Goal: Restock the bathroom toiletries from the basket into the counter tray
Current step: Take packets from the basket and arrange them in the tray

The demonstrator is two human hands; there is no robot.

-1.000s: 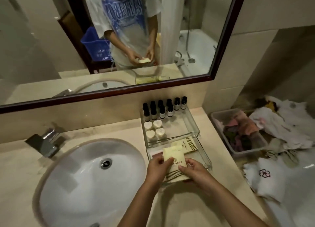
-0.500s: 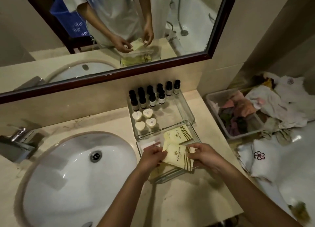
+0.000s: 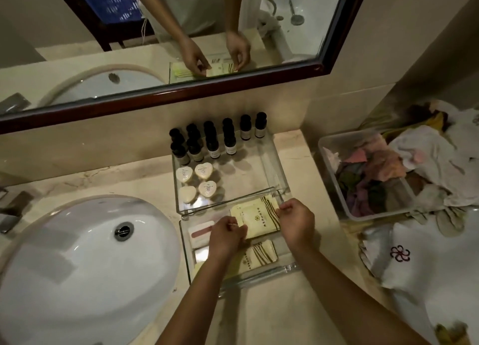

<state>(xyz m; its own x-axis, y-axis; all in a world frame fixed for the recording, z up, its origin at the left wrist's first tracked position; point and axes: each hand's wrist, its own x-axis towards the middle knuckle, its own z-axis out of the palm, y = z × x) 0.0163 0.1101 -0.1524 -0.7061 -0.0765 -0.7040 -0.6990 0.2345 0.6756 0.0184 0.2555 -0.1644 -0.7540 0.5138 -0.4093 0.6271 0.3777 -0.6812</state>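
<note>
1. left hand [image 3: 225, 237] has its fingers curled in and pinches the near-left edge of a cream sachet [image 3: 259, 217] between thumb and fingertips.
2. right hand [image 3: 298, 220] pinches the same sachet at its right edge, knuckles up and fingers curled.
3. the cream sachet has a small flower mark and brown stripes. it lies flat between the two hands over the far half of the near clear tray [image 3: 261, 276]. whether it rests on the packet below or sits just above it cannot be told.
4. a second striped sachet [image 3: 260, 257] lies in the same tray, closer to the person and beside the left wrist. a pink-and-white flat packet [image 3: 201, 232] lies at the tray's left side.
5. the far clear tray [image 3: 282, 173] sits right behind the near one. it holds small dark-capped bottles [image 3: 214, 147] in rows at the back and four heart-shaped soaps [image 3: 207, 189] at its front left.
6. both trays stand on the marble counter [image 3: 259, 316], just right of the white sink basin [image 3: 77, 267].
7. off the counter's right end, a clear plastic bin [image 3: 327, 147] holds coloured cloths, with white towels [image 3: 420, 280] heaped beside it.
8. the mirror [image 3: 64, 46] above reflects both hands on the sachet and a blue basket [image 3: 119, 5] behind the person.
</note>
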